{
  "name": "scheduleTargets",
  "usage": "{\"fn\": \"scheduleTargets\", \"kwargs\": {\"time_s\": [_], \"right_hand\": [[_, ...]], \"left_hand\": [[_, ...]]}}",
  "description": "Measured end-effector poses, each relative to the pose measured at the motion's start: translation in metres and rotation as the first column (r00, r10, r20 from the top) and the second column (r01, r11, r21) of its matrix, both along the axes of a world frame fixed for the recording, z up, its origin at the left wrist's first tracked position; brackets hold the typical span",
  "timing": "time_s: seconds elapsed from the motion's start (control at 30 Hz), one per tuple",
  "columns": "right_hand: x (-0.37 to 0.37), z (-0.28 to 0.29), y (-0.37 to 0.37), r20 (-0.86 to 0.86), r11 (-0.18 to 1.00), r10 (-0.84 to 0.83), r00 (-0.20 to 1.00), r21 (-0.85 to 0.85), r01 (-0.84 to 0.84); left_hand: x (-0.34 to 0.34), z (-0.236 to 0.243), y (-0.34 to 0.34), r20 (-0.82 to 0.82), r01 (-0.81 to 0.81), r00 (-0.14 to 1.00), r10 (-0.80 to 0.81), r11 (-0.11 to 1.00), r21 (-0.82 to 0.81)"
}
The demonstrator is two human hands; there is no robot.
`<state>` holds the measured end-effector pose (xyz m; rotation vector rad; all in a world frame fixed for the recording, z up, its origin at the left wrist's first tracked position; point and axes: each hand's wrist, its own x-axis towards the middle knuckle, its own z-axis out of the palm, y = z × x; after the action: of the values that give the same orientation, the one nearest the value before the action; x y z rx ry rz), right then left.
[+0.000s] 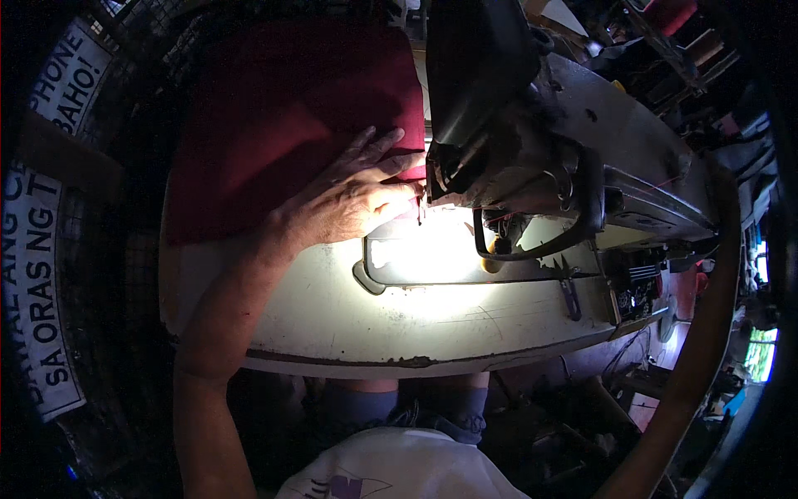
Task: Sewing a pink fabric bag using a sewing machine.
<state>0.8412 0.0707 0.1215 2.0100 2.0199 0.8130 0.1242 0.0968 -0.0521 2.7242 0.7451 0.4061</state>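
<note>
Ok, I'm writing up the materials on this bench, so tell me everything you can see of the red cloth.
The red cloth is deep maroon, plain and apparently woven fabric. It lies mostly flat on the pale table, left of the sewing machine, its right edge fairly straight beside the machine's head. The left hand rests on it near that edge, fingers spread. Shadows cross it, and its far side fades into darkness. Whether the needle pierces it can't be told.

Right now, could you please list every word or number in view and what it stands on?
Upper white sign: bold dark capitals, readable, but I won't copy the wording.
Lower white sign: larger dark capitals, likewise not copied.
White shirt: dark-and-purple print, too partial to read.
Black box: pale marks, too small to read.
</note>
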Motion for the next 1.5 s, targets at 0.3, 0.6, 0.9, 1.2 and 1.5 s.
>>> {"fn": "scheduleTargets", "kwargs": {"time_s": [0.3,0.6,0.9,1.2,1.5], "right_hand": [[0.002,0.000,-0.004,-0.005,0.998,0.030,1.000,0.054,-0.030],[0.010,-0.077,-0.081,-0.039,0.795,0.287,0.957,0.566,-0.216],[0.028,-0.115,-0.110,-0.207,0.705,0.270,0.940,0.708,-0.046],[0.021,-0.117,-0.110,-0.402,0.734,0.274,0.874,0.674,0.081],[0.027,-0.128,-0.106,-0.205,0.730,0.061,0.977,0.677,0.096]], "left_hand": [[0.001,0.000,0.001,0.012,0.010,1.000,-0.011,0.994,0.110],[-0.002,0.002,-0.001,0.022,-0.009,1.000,0.009,1.000,0.022],[-0.002,-0.002,-0.002,0.059,-0.002,0.998,0.003,1.000,-0.011],[0.001,-0.006,0.000,0.070,-0.020,0.997,0.028,0.993,-0.114],[-0.001,-0.008,0.001,-0.025,0.017,1.000,-0.012,0.981,0.195]]}}
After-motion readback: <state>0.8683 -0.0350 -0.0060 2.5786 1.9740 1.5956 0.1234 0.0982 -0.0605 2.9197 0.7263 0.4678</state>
